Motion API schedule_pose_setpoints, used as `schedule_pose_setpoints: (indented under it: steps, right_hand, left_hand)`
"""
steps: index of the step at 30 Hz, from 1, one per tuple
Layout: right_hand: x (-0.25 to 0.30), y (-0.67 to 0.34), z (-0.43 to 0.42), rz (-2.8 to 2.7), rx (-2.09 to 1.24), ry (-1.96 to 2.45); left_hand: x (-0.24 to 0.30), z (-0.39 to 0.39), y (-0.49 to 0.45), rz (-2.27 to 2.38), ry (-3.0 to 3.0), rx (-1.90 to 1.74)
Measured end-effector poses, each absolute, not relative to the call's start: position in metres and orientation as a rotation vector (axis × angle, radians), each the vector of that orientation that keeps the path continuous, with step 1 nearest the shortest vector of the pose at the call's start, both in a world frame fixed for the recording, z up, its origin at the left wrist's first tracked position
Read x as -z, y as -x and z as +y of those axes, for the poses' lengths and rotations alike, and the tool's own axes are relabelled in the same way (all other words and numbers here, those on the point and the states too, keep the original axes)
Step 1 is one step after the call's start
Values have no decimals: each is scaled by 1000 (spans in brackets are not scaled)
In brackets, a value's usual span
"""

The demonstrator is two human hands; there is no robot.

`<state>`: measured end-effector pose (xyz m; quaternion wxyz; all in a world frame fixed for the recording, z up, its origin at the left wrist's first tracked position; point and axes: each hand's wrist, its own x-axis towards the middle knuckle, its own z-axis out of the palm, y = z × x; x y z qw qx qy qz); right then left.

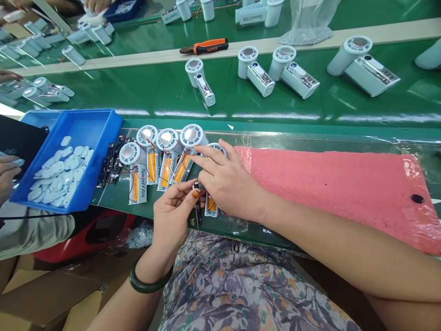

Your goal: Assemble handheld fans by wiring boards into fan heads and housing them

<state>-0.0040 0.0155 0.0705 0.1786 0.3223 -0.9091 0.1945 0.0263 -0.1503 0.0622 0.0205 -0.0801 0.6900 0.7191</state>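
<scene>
On the green surface point(165, 99), white cylindrical fan housings point(168, 140) wired to orange batteries point(182, 168) lie beside a pink foam mat point(330, 188). The hands are close together: the left hand point(174, 216) pinches a small black circuit board point(197, 207); the right hand point(229, 181) spreads open over the housings.

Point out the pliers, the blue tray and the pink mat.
Pliers point(210, 46), head view, orange handle.
Blue tray point(72, 112), head view, far rim.
Pink mat point(330, 193), head view, middle of its surface.

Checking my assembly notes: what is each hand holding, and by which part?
The left hand pinches a narrow black circuit board by its upper end between thumb and fingertips. The right hand grips nothing clearly; its fingers rest on a white fan body.
</scene>
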Motion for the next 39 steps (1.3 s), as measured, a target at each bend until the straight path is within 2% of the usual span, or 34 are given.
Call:
schedule_pose_setpoints:
  steps: [10, 19, 28, 39]
  right_hand:
    - [-69, 5, 16, -2573, -587, -929]
    - [-68, 5, 16, -2570, -612, -900]
    - [-69, 3, 14, -2650, -710, -738]
    - [-72, 4, 19, -2675, -971, -677]
  left_hand:
    - [-65, -156, -23, 1903, 389, -2223]
    - [-57, -156, -30, 2268, 200, -2169]
    - [-71, -155, -22, 1906, 401, -2221]
    - [-78, -155, -23, 1831, 469, -2210]
